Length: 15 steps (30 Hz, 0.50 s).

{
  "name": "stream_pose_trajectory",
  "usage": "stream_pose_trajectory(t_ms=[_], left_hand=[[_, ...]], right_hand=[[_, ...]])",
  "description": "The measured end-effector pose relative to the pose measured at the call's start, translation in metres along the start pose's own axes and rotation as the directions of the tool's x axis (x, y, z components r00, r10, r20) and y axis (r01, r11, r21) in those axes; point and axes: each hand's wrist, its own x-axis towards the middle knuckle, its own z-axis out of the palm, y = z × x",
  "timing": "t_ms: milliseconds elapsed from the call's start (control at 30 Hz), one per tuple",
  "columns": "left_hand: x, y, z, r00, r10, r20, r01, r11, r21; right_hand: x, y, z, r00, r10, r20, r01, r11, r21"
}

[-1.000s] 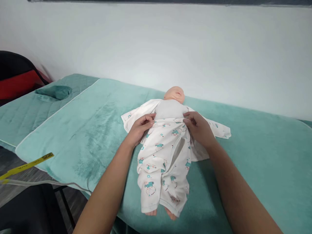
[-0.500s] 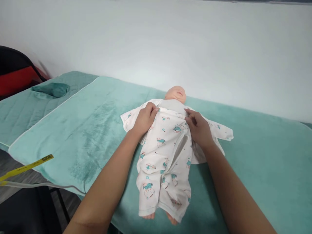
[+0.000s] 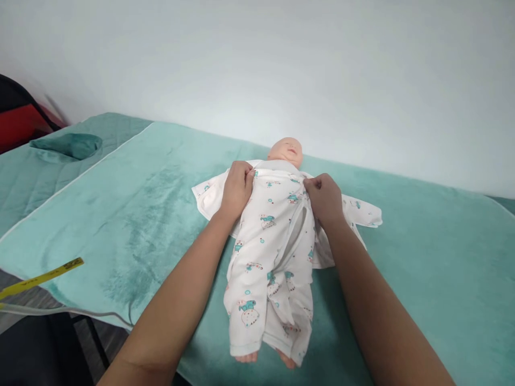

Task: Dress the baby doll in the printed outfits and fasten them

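The waistband (image 3: 276,172) has ridden higher up the chest of the doll (image 3: 286,150) since the earlier frame, along with both hands. Nearest, feet (image 3: 246,357) poke from the hems of the trousers (image 3: 253,236), which cover the doll on the bed (image 3: 422,268); a slit (image 3: 295,236) gapes above. Beyond, the left hand (image 3: 237,187) grips one waistband corner and the right hand (image 3: 324,198) pinches the other. More tugging could widen the slit; uneven pulling could skew the waistband or bunch the shirt (image 3: 211,195) beneath.
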Motion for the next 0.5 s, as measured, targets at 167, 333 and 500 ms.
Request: stream_pose_trajectory(t_ms=[167,333,500], left_hand=[[-0.003,-0.002,0.0,0.993,-0.116,0.03,0.117,0.992,-0.037],[0.001,-0.004,-0.005,0.984,-0.156,0.088,0.16,0.986,-0.042],[0.002,-0.004,-0.004,0.971,-0.237,-0.037,0.236,0.971,-0.037]], right_hand=[[0.007,0.006,0.001,0.963,-0.261,0.068,0.259,0.965,0.041],[0.01,0.016,0.001,0.879,-0.431,0.202,0.428,0.902,0.062],[0.017,0.01,0.0,0.933,-0.302,0.195,0.327,0.938,-0.113]])
